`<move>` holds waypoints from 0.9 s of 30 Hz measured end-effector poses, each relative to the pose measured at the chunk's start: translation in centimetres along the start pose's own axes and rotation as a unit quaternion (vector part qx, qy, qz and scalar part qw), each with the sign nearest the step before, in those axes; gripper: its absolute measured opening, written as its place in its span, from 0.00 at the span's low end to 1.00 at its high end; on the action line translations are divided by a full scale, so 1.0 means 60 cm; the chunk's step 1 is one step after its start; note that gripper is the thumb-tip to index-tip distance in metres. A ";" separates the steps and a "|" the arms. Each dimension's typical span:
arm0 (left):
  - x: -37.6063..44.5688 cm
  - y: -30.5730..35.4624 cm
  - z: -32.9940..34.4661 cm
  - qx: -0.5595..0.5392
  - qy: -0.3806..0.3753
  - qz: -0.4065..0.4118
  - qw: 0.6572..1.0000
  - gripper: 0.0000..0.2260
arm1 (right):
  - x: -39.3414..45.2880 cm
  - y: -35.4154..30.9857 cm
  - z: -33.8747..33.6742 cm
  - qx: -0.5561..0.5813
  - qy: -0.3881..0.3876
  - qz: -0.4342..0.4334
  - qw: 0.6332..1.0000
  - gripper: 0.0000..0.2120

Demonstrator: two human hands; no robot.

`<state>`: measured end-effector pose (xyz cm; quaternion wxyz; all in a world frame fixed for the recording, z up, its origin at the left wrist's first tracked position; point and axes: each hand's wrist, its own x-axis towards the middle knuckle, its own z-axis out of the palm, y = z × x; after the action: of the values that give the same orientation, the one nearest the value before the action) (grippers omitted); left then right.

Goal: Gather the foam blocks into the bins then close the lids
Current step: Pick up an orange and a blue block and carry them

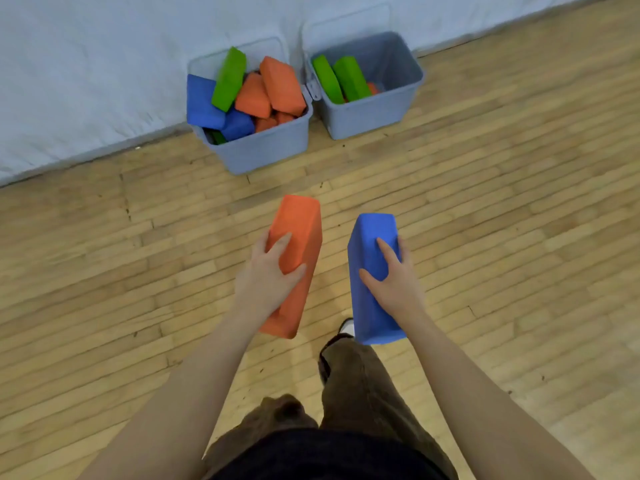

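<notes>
My left hand (268, 275) grips an orange foam block (299, 230), held lengthwise over the wooden floor. My right hand (394, 275) grips a blue foam block (372, 299) beside it. Ahead, against the white wall, stand two grey bins with their lids tipped open behind them. The left bin (266, 147) is heaped with blue, green and orange blocks that rise above its rim. The right bin (370, 116) holds two green blocks (341, 79) and some orange showing under them, with room left on its right side.
The wooden floor (519, 220) stretches between me and the bins. A white covered wall (86, 81) runs behind the bins. My legs in brown trousers (360, 382) and one shoe (347, 327) show below the blocks.
</notes>
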<state>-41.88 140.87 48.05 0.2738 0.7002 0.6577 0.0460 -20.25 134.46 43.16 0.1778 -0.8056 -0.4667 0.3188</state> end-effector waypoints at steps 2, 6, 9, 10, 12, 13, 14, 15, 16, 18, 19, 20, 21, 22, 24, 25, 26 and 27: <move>0.066 0.021 -0.016 -0.008 0.003 -0.015 1.000 0.28 | 0.090 -0.038 -0.036 -0.010 -0.005 -0.025 1.000 0.32; 0.184 0.041 -0.049 -0.025 0.012 -0.065 0.998 0.29 | 0.258 -0.126 -0.081 -0.045 -0.030 -0.064 0.997 0.33; 0.279 0.037 -0.071 -0.052 0.035 -0.095 0.993 0.29 | 0.379 -0.194 -0.089 -0.044 -0.044 -0.102 0.993 0.33; 0.314 0.034 -0.078 -0.060 0.037 -0.105 0.992 0.29 | 0.421 -0.216 -0.089 -0.047 -0.047 -0.111 0.992 0.33; 0.391 0.029 -0.092 -0.067 0.041 -0.113 0.991 0.29 | 0.502 -0.261 -0.086 -0.058 -0.049 -0.123 0.989 0.33; 0.433 0.027 -0.101 -0.066 0.044 -0.110 0.991 0.28 | 0.543 -0.284 -0.084 -0.060 -0.046 -0.127 0.989 0.33; 0.479 0.026 -0.114 -0.065 0.048 -0.105 0.991 0.28 | 0.583 -0.308 -0.082 -0.059 -0.044 -0.126 0.989 0.33; 0.527 0.025 -0.129 -0.064 0.049 -0.102 0.992 0.28 | 0.622 -0.331 -0.082 -0.056 -0.044 -0.119 0.990 0.32; 0.573 0.026 -0.145 -0.060 0.047 -0.099 0.992 0.28 | 0.658 -0.354 -0.082 -0.050 -0.045 -0.108 0.992 0.32; 0.660 0.034 -0.175 -0.056 0.042 -0.084 0.994 0.28 | 0.725 -0.392 -0.085 -0.034 -0.047 -0.094 0.994 0.32; 0.704 0.042 -0.191 -0.056 0.039 -0.070 0.995 0.29 | 0.756 -0.409 -0.089 -0.027 -0.044 -0.094 0.994 0.32; 0.747 0.051 -0.206 -0.053 0.035 -0.056 0.996 0.29 | 0.785 -0.423 -0.095 -0.024 -0.039 -0.091 0.995 0.32; 0.798 0.065 -0.219 -0.045 0.030 -0.041 0.998 0.29 | 0.820 -0.435 -0.105 -0.018 -0.029 -0.079 0.996 0.32; 0.830 0.075 -0.230 -0.031 0.028 -0.031 0.999 0.28 | 0.839 -0.443 -0.112 -0.018 -0.023 -0.069 0.997 0.32; 0.897 0.107 -0.245 0.001 0.022 -0.003 1.000 0.28 | 0.882 -0.448 -0.131 -0.014 -0.005 -0.047 0.999 0.32; 0.934 0.128 -0.250 0.008 0.015 0.011 1.000 0.28 | 0.908 -0.446 -0.144 -0.005 0.006 -0.034 0.999 0.32; 0.969 0.152 -0.252 0.011 0.010 0.025 1.000 0.28 | 0.933 -0.441 -0.157 0.004 0.017 -0.024 1.000 0.32; 1.002 0.175 -0.251 0.012 0.003 0.036 0.999 0.28 | 0.959 -0.435 -0.170 0.008 0.026 -0.013 1.000 0.32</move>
<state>-31.02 202.81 47.65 0.2616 0.7265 0.6334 0.0507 -9.22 197.43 45.88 0.2006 -0.8057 -0.4699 0.2996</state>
